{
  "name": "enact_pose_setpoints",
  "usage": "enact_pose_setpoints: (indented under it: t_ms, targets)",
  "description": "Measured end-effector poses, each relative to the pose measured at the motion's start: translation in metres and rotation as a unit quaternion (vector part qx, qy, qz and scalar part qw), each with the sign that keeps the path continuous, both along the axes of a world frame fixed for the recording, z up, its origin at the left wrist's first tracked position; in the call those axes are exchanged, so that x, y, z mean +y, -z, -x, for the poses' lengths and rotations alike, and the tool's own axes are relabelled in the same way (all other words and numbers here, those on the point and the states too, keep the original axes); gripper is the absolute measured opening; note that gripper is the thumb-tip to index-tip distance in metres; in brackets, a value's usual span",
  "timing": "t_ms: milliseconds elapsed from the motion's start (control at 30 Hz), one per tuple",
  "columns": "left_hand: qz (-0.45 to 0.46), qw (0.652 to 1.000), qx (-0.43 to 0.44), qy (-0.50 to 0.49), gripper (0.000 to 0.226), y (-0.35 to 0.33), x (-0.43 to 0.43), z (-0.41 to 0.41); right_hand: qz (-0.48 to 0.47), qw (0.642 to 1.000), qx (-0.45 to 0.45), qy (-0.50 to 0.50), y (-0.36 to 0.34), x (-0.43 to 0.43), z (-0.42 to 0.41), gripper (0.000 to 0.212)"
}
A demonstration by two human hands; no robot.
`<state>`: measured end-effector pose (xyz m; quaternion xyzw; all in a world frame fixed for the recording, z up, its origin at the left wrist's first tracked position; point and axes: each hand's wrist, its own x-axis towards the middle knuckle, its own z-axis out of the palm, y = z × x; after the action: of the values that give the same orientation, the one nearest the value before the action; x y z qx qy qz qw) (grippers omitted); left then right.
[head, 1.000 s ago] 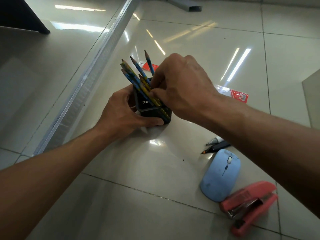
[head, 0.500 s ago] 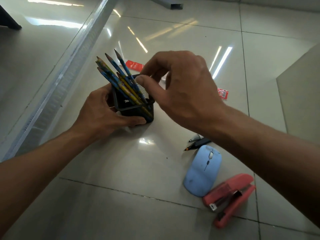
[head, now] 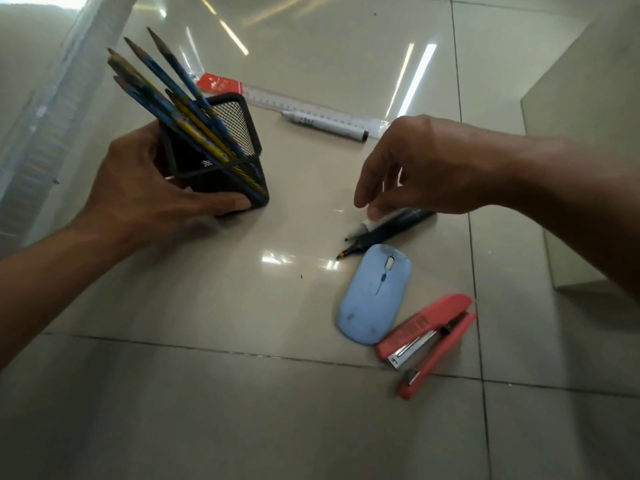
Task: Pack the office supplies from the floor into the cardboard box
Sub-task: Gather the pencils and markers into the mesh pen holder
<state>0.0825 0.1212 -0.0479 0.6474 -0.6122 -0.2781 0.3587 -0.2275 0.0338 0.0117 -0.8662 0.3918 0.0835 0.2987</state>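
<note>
The glossy beige tiled floor fills the room, with a pale cardboard box at the right edge. The left hand has its fingers clamped round a black wire-mesh pencil holder, tilted left and holding blue and yellow pencils. The right hand hangs with fingers loose and apart over two dark pens; whether they touch, I cannot tell. Nearer lie a light blue computer mouse and a red stapler. Farther off lie a clear plastic ruler and a white marker.

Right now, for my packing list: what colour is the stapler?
The stapler is coral red; head view.
</note>
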Motion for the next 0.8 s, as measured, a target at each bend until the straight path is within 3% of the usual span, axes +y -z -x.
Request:
enact_pose_setpoints:
  t_ms: [500, 667, 800]
  targets:
    - [0.012, 1.0, 0.002, -0.014, 0.077, 0.006, -0.002, -0.005, 0.081, 0.995, 0.035, -0.037, 0.022, 0.023, 0.031, 0.029]
    - [0.003, 1.0, 0.01, -0.009, 0.078, 0.006, -0.002, -0.004, 0.096, 0.994, 0.038, -0.041, 0.022, 0.023, 0.033, 0.026]
    - [-0.01, 1.0, 0.013, -0.011, 0.084, 0.005, 0.0, -0.003, 0.084, 0.996, -0.02, 0.019, 0.001, 0.015, 0.029, 0.02]
